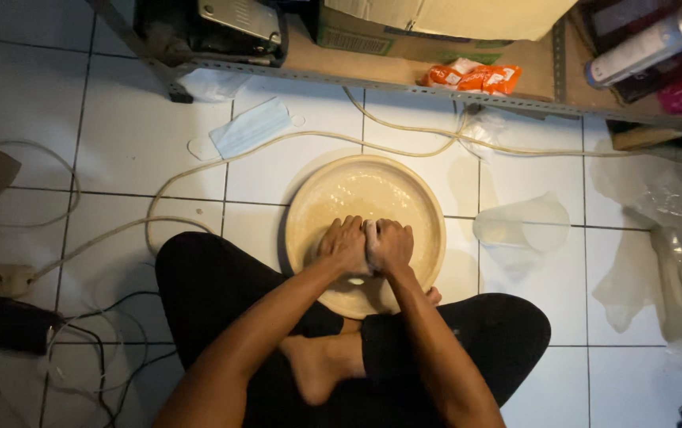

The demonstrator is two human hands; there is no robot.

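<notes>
Left hand (344, 244) and right hand (391, 244), side by side, touching, fingers curled shut over something pale, hidden between them; directly beneath, wide round cream-coloured bowl (317, 198) on the white tiled floor (119, 143), equally near both.

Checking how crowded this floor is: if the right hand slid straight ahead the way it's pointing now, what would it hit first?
The right hand points away from the body, up the picture. It would probably meet the far wall of the beige bowl first; beyond that lies the cream cable.
</notes>
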